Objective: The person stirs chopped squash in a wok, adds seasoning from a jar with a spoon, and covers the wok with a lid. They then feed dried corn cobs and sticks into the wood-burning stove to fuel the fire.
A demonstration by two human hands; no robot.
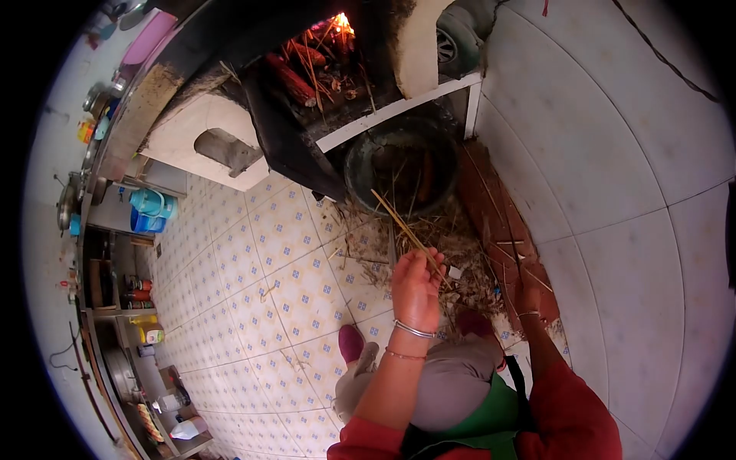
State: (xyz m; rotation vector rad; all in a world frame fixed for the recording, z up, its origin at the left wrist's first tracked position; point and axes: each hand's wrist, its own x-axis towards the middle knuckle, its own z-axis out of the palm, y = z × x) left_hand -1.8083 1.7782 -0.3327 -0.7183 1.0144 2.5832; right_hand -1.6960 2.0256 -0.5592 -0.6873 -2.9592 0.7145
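Note:
My left hand [418, 287], with bangles at the wrist, is closed around a small bundle of thin dry stalks [399, 220]. The stalks point up and forward toward a dark basin [360, 180] below the stove opening. Low at the right, my right hand [529, 297] is closed around a thin dark rod [512, 234], which leans along the reddish ledge by the wall. Its fingers are partly in shadow. Ahead, a fire [343, 24] burns in the stove among charred sticks and a glowing reddish log [291, 80].
Scattered straw and chips [475, 280] cover the floor between my feet and the basin. A tiled wall [606, 153] rises close on the right. At the left stand shelves with bottles [188, 428] and blue buckets [149, 211]. A black metal flap [295, 149] hangs beside the stove opening.

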